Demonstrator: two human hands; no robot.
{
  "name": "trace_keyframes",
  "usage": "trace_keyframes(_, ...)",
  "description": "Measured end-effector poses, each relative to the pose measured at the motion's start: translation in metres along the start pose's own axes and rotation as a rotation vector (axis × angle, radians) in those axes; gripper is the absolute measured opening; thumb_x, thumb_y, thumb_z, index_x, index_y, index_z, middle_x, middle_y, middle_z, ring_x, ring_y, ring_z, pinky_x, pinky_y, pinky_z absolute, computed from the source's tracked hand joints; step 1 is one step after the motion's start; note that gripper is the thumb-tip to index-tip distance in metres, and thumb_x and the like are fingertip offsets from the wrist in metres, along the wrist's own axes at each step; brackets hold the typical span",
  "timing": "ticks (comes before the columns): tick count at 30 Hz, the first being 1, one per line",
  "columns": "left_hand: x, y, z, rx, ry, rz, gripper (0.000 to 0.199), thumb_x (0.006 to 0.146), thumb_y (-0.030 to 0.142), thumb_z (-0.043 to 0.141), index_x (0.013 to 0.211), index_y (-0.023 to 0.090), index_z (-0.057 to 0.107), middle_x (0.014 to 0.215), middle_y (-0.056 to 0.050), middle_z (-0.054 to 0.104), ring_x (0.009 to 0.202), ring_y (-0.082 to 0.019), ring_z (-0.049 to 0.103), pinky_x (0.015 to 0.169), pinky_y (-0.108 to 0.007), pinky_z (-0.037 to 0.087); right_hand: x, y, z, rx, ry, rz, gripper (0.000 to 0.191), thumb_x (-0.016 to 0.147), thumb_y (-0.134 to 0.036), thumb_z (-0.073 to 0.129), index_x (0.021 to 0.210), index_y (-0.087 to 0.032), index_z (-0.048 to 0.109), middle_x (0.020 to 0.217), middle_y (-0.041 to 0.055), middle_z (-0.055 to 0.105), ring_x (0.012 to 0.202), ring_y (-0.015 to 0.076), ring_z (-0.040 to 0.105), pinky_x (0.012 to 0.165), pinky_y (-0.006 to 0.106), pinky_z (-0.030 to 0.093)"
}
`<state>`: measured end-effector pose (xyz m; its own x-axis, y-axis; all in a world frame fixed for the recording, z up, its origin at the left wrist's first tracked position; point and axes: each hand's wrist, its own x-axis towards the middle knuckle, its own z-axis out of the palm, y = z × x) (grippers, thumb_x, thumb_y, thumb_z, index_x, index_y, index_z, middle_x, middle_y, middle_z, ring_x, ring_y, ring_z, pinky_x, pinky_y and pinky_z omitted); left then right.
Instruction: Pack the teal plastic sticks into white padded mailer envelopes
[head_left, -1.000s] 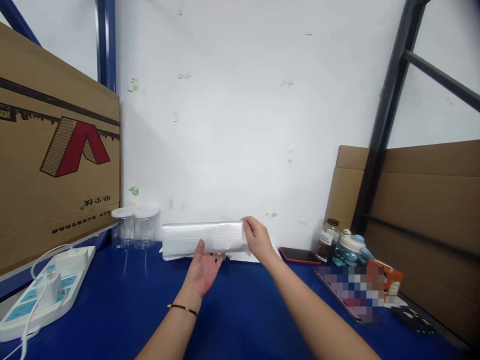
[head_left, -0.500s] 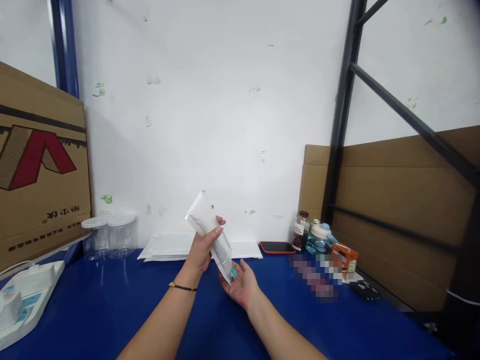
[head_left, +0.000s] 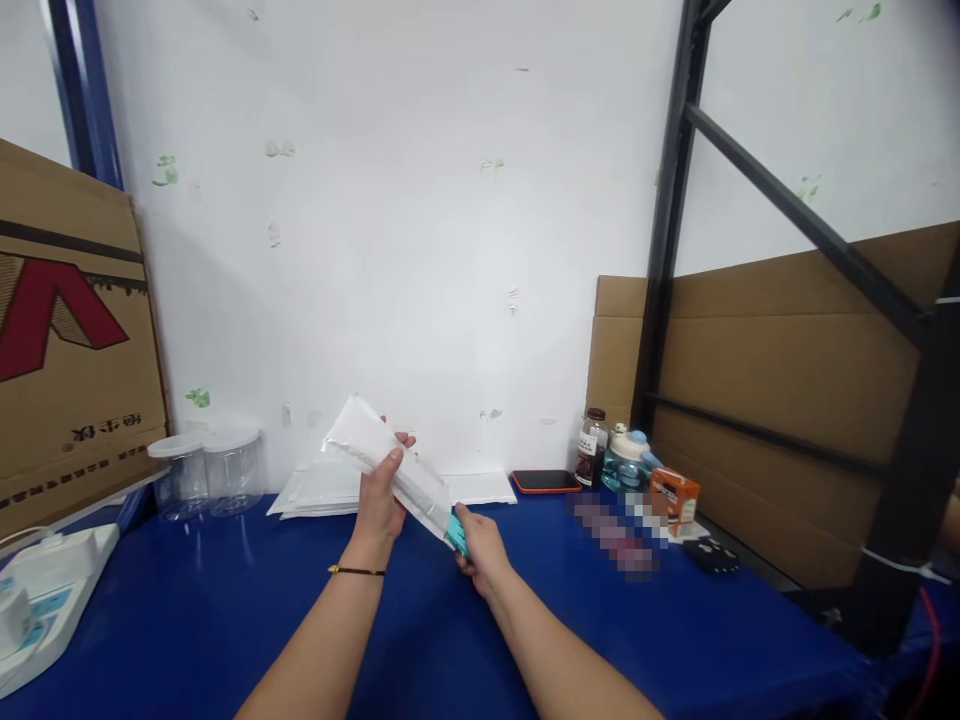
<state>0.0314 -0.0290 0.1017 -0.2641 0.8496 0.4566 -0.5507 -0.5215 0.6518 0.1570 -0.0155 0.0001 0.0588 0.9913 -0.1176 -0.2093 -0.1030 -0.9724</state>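
A long white packet (head_left: 360,436) slants above the table, its lower end toward the right. My left hand (head_left: 384,500) is closed round its middle, with the thumb on top. From the lower end stick out several thin teal sticks (head_left: 456,536), bunched together; their exact kind is too small to tell. My right hand (head_left: 484,550) pinches their outer ends between thumb and fingers. The rest of the bunch is hidden inside the packet.
On the blue table (head_left: 360,640) lie flat white packets (head_left: 319,490) by the wall and a phone (head_left: 546,482). Two clear jars (head_left: 232,475) and a power strip (head_left: 67,590) stand left. A dark bottle (head_left: 592,450), blue cup (head_left: 627,462) and orange box (head_left: 674,497) stand right.
My right hand has gone from open under the packet's lower end to gripping the teal sticks, which now stick out further. The packet has tilted flatter, its upper end moving left.
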Motion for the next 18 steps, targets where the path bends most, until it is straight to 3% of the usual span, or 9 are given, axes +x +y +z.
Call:
trace_keyframes(4,0.005,-0.006,-0.033,-0.013,0.189,-0.013,0.053,0.074,0.035,0.06,0.124,0.03,0.045,0.1,0.0,0.064,0.099,-0.018,0.059,0.085,-0.033,0.047,0.018,-0.003,-0.024,-0.432,0.146,-0.164,0.04,0.083,-0.051,0.043,0.06,-0.019,0.051,0.037,-0.0042,0.041,0.029,0.0117,0.044,0.032,0.021,0.026)
trace_keyframes(7,0.01,-0.007,-0.063,0.062,0.3,-0.007,0.05,0.076,0.036,0.055,0.125,0.028,0.045,0.095,-0.001,0.065,0.094,-0.017,0.061,0.09,-0.035,0.046,0.028,-0.01,-0.049,-0.886,0.238,-0.324,0.047,0.086,-0.048,0.037,0.054,-0.019,0.055,0.042,0.0023,0.052,0.043,0.0158,0.056,0.046,0.024,0.038)
trace_keyframes(10,0.011,-0.004,-0.084,0.098,0.349,-0.009,0.052,0.075,0.033,0.056,0.126,0.028,0.044,0.095,-0.001,0.065,0.092,-0.017,0.062,0.091,-0.036,0.046,0.031,-0.013,-0.062,-1.009,0.276,-0.372,0.041,0.084,-0.044,0.043,0.056,-0.019,0.06,0.061,0.0095,0.065,0.064,0.0216,0.062,0.057,0.026,0.04)
trace_keyframes(16,0.009,0.011,-0.085,-0.012,0.285,0.011,0.044,0.074,0.028,0.055,0.118,0.03,0.05,0.103,0.0,0.064,0.101,-0.02,0.06,0.093,-0.038,0.046,0.024,-0.005,-0.052,-1.336,0.292,-0.419,0.046,0.09,-0.046,0.032,0.074,-0.021,0.067,0.08,0.0105,0.068,0.077,0.0236,0.062,0.062,0.029,0.04)
trace_keyframes(18,0.011,0.017,-0.086,-0.069,0.311,-0.031,0.036,0.075,0.028,0.053,0.11,0.024,0.056,0.1,-0.002,0.065,0.099,-0.02,0.06,0.092,-0.038,0.046,0.022,-0.002,-0.049,-1.38,0.273,-0.459,0.046,0.091,-0.044,0.03,0.077,-0.021,0.067,0.085,0.0091,0.067,0.081,0.0218,0.061,0.064,0.028,0.04)
